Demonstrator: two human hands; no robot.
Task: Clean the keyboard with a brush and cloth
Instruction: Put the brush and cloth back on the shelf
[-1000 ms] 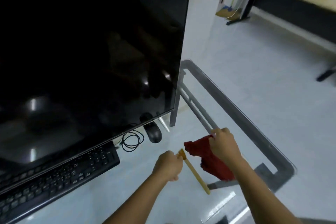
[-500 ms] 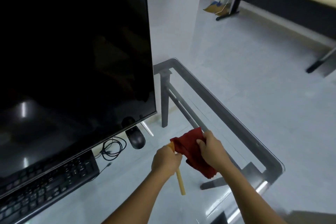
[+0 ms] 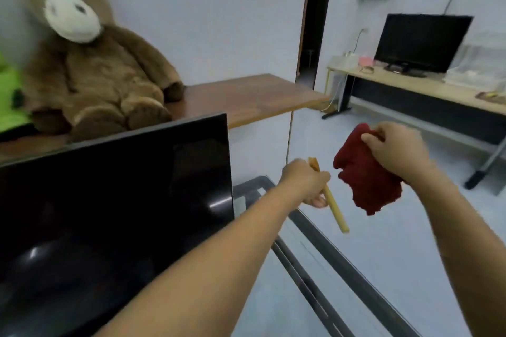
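Note:
My left hand (image 3: pixel 305 182) is closed around a yellow wooden brush (image 3: pixel 335 212); its handle slants down to the right out of my fist. My right hand (image 3: pixel 397 146) pinches the top of a dark red cloth (image 3: pixel 365 178), which hangs loose in the air just right of the brush. Both hands are raised above the glass desk's right end. The keyboard is out of view.
A large black monitor (image 3: pixel 109 200) fills the lower left. Behind it a brown plush horse (image 3: pixel 90 63) sits on a wooden shelf (image 3: pixel 246 98). The glass desk's metal frame (image 3: pixel 328 268) runs down to the right. Across the room, another monitor (image 3: pixel 419 41) stands on a long desk (image 3: pixel 424 90).
The view has tilted up, so the keyboard, mouse and cable have left the frame. Both hands have lifted the brush and cloth off the desk and moved slightly apart.

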